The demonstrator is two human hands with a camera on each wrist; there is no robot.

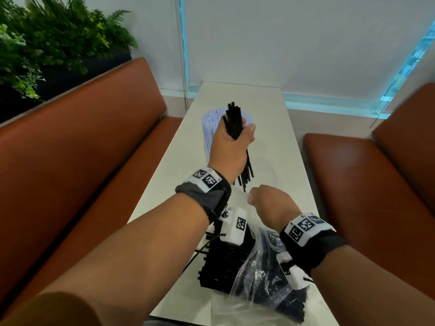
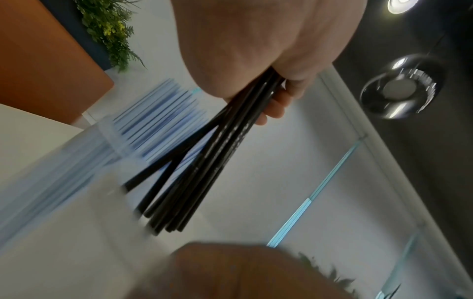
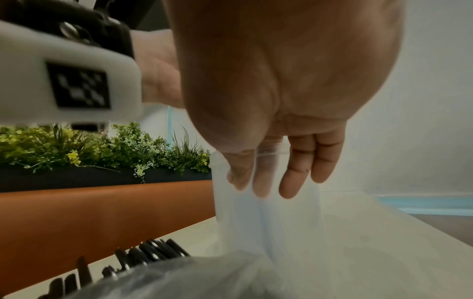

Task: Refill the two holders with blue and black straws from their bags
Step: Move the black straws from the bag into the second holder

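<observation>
Black straws (image 1: 235, 124): my left hand (image 1: 229, 149) has a handful clenched in a fist, fingers wrapped round the middle of the bundle, tips splaying out above and below the hand. The bundle sits raised over the table (image 1: 289, 165), tilted, just beside the blue straws (image 1: 209, 128) packed upright at the far end. Their holder is too blurred for me to make out in the left wrist view.

Remaining black straws (image 1: 226, 262) lie stacked on the near table, partly inside the clear plastic bag (image 1: 256, 267). My right hand (image 1: 273, 203) pinches the bag's upper edge between thumb and fingers and holds it up.

Orange bench seats (image 1: 77, 147) on both sides, green plants (image 1: 47, 43) behind the left one.
</observation>
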